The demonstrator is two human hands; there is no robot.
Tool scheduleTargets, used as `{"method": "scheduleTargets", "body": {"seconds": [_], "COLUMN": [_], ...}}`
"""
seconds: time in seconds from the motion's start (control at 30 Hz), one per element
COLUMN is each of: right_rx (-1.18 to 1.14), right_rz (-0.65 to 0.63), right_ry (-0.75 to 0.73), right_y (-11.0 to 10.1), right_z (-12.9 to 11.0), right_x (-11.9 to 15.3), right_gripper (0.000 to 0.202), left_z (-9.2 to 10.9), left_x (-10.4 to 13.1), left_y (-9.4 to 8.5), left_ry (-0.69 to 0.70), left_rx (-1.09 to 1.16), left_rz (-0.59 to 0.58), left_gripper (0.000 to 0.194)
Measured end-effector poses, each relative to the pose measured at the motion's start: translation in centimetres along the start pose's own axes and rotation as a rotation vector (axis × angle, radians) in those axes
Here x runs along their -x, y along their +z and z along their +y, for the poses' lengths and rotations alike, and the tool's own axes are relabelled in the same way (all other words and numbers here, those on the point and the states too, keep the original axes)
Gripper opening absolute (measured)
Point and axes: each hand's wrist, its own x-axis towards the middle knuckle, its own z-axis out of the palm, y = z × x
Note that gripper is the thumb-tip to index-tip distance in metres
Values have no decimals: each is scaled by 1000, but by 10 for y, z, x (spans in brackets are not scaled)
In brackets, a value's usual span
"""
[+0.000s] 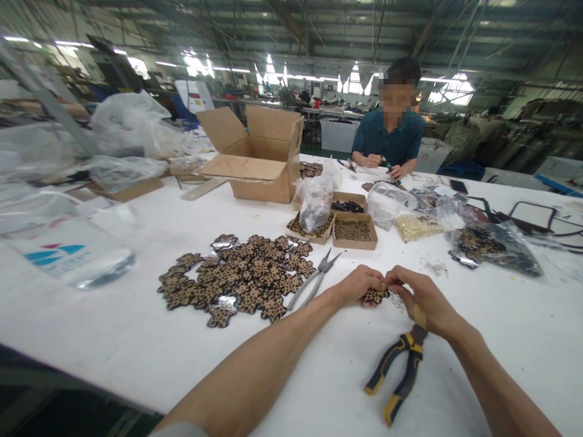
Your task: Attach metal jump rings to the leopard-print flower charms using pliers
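Note:
My left hand is closed on a leopard-print patch, a small piece with a dark edge and rounded lobes. Against it my right hand pinches with thumb and forefinger; whatever lies between those fingertips is too small to make out. Just below my right wrist, pliers with black and yellow handles lie on the white table. Grey needle-nose pliers rest left of my left hand, beside a heap of leopard-print patches. Tiny pale bits are scattered between my hands.
Small boxes of metal studs stand mid-table, before an open cardboard box. Plastic bags with patches and small parts lie to the right. Across the table a co-worker holds a tool. A large clear bag lies left.

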Motion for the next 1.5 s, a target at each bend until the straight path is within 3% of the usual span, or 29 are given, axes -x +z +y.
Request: {"method": "scheduleTargets", "body": {"seconds": [0.17,0.3,0.7,0.93,1.03,1.33,1.5], "right_rx": [-190,-316,-108,-475,-569,-405,-142], "right_rz": [145,175,121,356,384,251,183], "right_ry": [148,221,73,244,291,236,119], "right_y": [13,24,12,34,38,25,12], "right_z": [15,27,11,25,31,33,17], "right_x": [0,1,0,-4,-5,-2,-6], "right_gripper": [13,18,11,21,25,28,11], "left_z": [1,5,5,4,1,-4,-1], "left_x": [2,3,3,1,-1,-6,-5], "left_y": [-2,-3,-4,-7,-8,-9,-6], "left_ry": [48,29,58,90,109,151,138], "left_rx": [53,51,43,140,207,244,140], "left_rz": [-21,-36,-54,-43,6,35,60], "left_gripper": [19,23,25,33,30,21,16]}}
